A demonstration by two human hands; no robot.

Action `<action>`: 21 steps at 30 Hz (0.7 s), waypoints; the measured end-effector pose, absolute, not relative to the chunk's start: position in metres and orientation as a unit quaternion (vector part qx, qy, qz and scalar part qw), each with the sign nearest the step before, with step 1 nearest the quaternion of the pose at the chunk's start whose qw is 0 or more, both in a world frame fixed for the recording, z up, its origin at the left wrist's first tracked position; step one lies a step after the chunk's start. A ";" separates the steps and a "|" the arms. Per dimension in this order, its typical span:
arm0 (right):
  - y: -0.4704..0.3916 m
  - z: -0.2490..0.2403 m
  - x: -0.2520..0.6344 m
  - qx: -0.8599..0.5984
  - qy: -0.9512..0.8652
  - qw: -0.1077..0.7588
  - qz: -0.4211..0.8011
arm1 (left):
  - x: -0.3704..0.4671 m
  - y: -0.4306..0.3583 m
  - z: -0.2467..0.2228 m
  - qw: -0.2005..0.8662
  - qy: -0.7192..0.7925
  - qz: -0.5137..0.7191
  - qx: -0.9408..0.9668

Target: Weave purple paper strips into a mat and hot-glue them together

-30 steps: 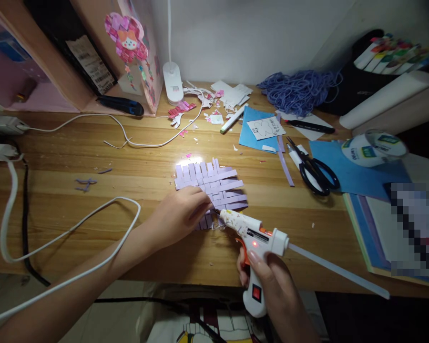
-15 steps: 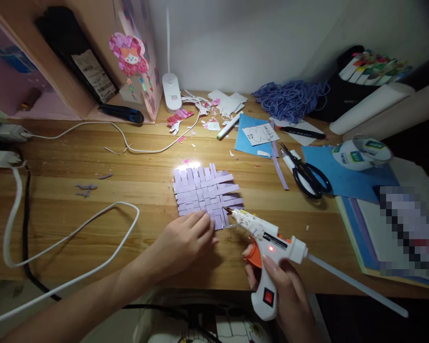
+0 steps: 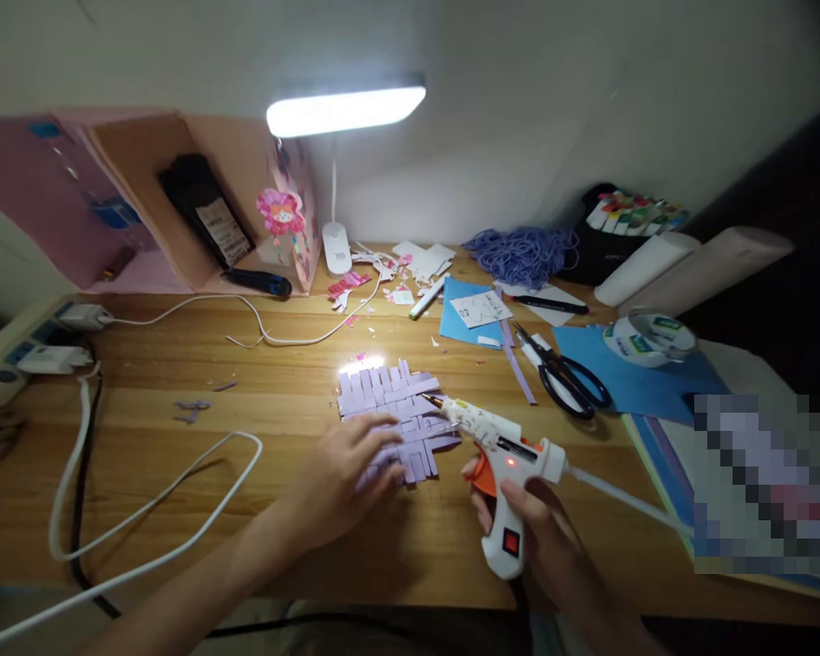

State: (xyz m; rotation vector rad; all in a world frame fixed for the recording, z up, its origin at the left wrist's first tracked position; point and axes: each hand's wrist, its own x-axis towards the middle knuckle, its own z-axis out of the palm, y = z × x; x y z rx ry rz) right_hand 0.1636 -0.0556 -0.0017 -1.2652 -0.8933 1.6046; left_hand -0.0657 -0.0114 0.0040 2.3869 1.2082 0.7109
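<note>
A woven mat of lilac paper strips (image 3: 418, 439) lies on the wooden desk, its strip ends loose around the edges. My left hand (image 3: 345, 469) rests on the mat's lower left part, fingers apart and slightly bent, covering some of the weave. In my right hand (image 3: 543, 519) is a white hot glue gun (image 3: 502, 435) with an orange trigger and a lit red light. Its metal nozzle points left over the right side of the mat; whether it touches the paper, I cannot tell. A clear glue stick (image 3: 621, 495) sticks out of the gun's back.
Black-handled scissors (image 3: 574, 383), blue paper (image 3: 639, 369) and a tape roll (image 3: 649, 337) lie to the right. A lit lamp (image 3: 345, 111) hangs above paper scraps (image 3: 424, 261) and purple cord (image 3: 519, 255). A white cable (image 3: 236, 510) loops across the left, near a power strip (image 3: 14, 364).
The view has tilted up, bringing the lamp into sight. My left hand has shifted from the mat's lower edge onto its left part, fingers now more spread. The nozzle sits higher along the mat's right side.
</note>
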 end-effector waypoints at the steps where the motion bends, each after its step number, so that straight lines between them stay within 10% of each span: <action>1: -0.045 0.001 0.166 -0.493 -0.372 0.438 0.653 | -0.068 -0.003 0.005 0.177 0.468 0.268 0.823; 21: 0.040 0.009 0.169 -0.325 -0.375 0.512 0.702 | -0.106 0.076 0.013 0.483 0.548 0.387 0.563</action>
